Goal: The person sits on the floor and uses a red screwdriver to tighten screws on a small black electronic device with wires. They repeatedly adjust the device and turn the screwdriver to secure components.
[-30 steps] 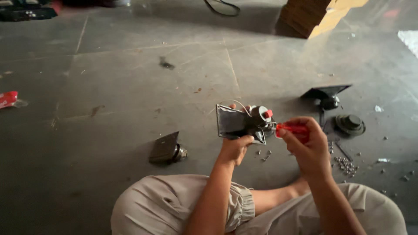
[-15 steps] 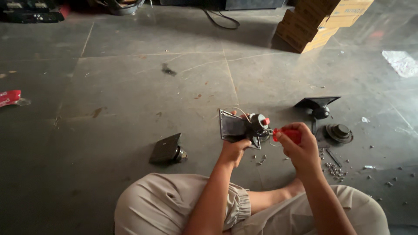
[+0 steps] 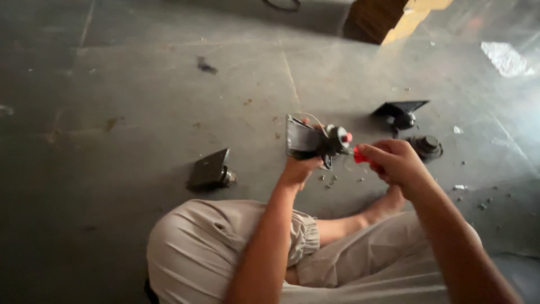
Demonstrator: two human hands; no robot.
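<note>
Person is sitting cross-legged on a grey concrete floor (image 3: pixel 140 101), looking down at their own hands. The left hand (image 3: pixel 298 168) is closed around the bottom of a small dark metal part (image 3: pixel 312 141), a flat plate with a round motor-like bit on its right end, holding it up in the air above the floor, just in front of the knees. A thin wire loops off the top of it.

The right hand (image 3: pixel 396 163) is wrapped around a red-handled screwdriver (image 3: pixel 360 156), fist closed on the handle, with the tip end pointing left at the round end of the part. Can't tell if the tip is actually touching, it's too blurry there.

On the floor: one similar dark part (image 3: pixel 211 170) lies off to the left, another (image 3: pixel 400 111) sits beyond the right hand, and a round black piece (image 3: pixel 426 146) is just beside that hand. Small screws (image 3: pixel 329 180) are scattered under the hands. A stack of cardboard boxes (image 3: pixel 394 19) sits at the top edge.
</note>
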